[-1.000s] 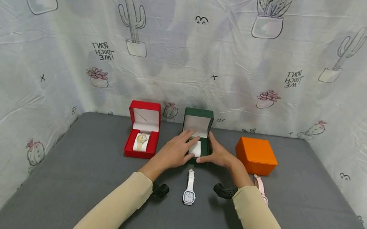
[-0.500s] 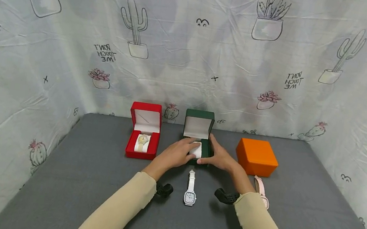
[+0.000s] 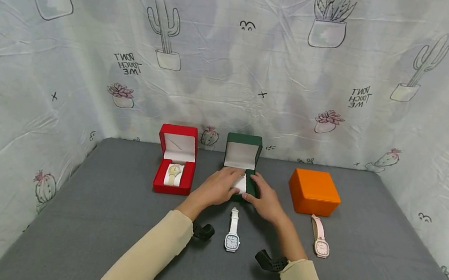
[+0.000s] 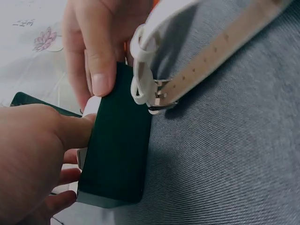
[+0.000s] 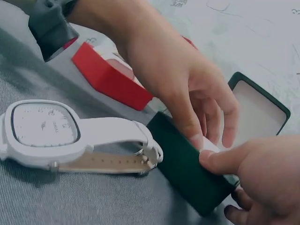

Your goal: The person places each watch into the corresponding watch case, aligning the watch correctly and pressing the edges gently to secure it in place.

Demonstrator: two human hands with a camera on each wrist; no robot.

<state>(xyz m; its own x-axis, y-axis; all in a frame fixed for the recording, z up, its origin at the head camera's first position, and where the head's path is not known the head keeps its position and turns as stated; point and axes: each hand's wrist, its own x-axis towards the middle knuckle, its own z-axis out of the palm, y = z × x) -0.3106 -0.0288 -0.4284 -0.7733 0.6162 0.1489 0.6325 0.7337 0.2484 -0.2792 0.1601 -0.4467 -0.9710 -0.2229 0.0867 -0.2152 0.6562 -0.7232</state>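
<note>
In the head view, an open green watch box (image 3: 244,140) stands at the back centre of the table. My left hand (image 3: 217,185) reaches into it and pinches the white cushion (image 5: 210,145) between thumb and fingers. On the box's right side, my right hand (image 3: 265,199) grips the wall, its thumb at the front edge beside the cushion. Both hands cover much of the box's inside. Just in front lies a white wristwatch (image 3: 232,235), strap pointing toward the box. Its buckled strap loop (image 4: 146,86) shows large in the left wrist view.
To the left, an open red box (image 3: 179,130) holds a pale-strapped watch (image 3: 174,171) on a white cushion. At the right sits a closed orange box (image 3: 314,192), with a pink wristwatch (image 3: 320,240) before it. A patterned cloth (image 3: 234,65) hangs behind the grey table (image 3: 120,221).
My right wrist has drawn back a little, uncovering the pink watch, and its fingertips now lie lower on the box's side. The left hand's fingers have drawn closer together at the cushion.
</note>
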